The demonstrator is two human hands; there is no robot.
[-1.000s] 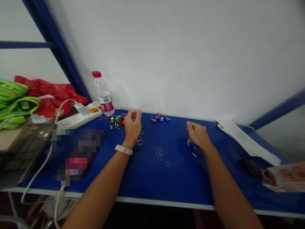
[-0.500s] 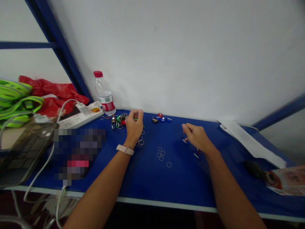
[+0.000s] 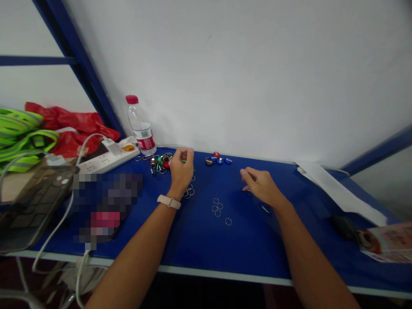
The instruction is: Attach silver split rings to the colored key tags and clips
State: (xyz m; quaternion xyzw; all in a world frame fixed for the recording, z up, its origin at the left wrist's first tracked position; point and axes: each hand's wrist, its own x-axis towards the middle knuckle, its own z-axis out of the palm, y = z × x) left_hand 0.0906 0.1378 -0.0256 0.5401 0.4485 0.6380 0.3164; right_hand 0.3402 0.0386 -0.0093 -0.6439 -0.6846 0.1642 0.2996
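Closest to you on the blue table (image 3: 193,249), past its pale front edge, lies a single metal ring (image 3: 228,222), just beyond which four more rings (image 3: 217,207) sit in a loose cluster. To their right, near your right wrist, is a blue clip (image 3: 265,209). Your right hand (image 3: 257,184) is low over the table, fingers bent and thumb forward, with another blue clip (image 3: 246,190) at its fingertips. More rings (image 3: 189,192) overlap beside your left wrist, which wears a pale band (image 3: 169,201). Your left hand (image 3: 182,169) is curled, thumb and forefinger drawn together, beside a mixed pile of clips and rings (image 3: 160,162); a bit of green shows by its fingers. From this angle you can't tell whether either hand actually grips anything. Farther back, between your hands, small red, blue and black clips (image 3: 219,161) lie grouped near the wall (image 3: 244,86). A red-capped bottle (image 3: 141,128) stands upright behind the pile.
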